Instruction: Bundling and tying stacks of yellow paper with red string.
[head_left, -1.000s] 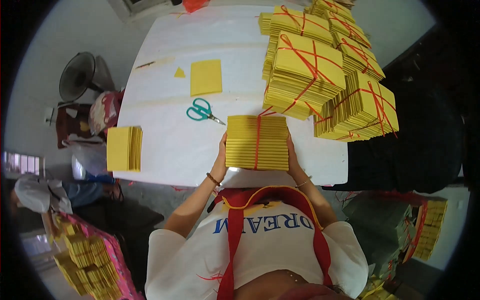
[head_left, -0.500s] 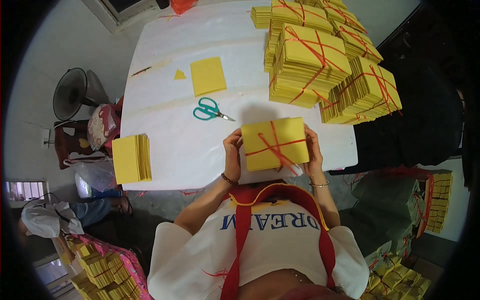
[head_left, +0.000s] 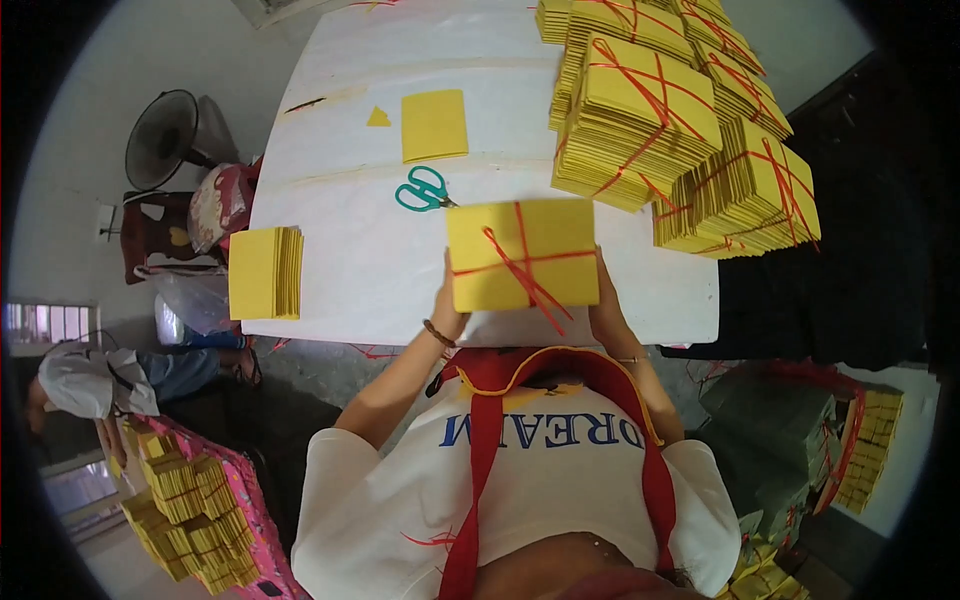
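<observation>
Between my two hands is a thick bundle of yellow paper (head_left: 555, 235), bound crosswise with red string whose loose ends hang over its near edge. My left hand (head_left: 450, 292) grips its left side, and my right hand (head_left: 606, 298) grips the right side; most of the fingers are hidden by the bundle. Just beyond its far left corner lie teal-handled scissors (head_left: 425, 190), their blades mostly covered by the bundle. Farther off, a flat yellow sheet or thin stack (head_left: 434, 126) rests on the white table (head_left: 350, 240), beside a small yellow scrap (head_left: 378, 117).
An untied yellow paper stack (head_left: 262, 275) sits at the table's left edge. Several tied bundles (head_left: 640, 120) are piled at the far right. A fan (head_left: 160, 140) stands left of the table. At lower left, another person (head_left: 100, 385) is near more yellow bundles (head_left: 190, 510).
Both hands have raised the bundle and shifted it slightly away from me. It now hides the scissor blades, which showed before. The whole view has tilted a little.
</observation>
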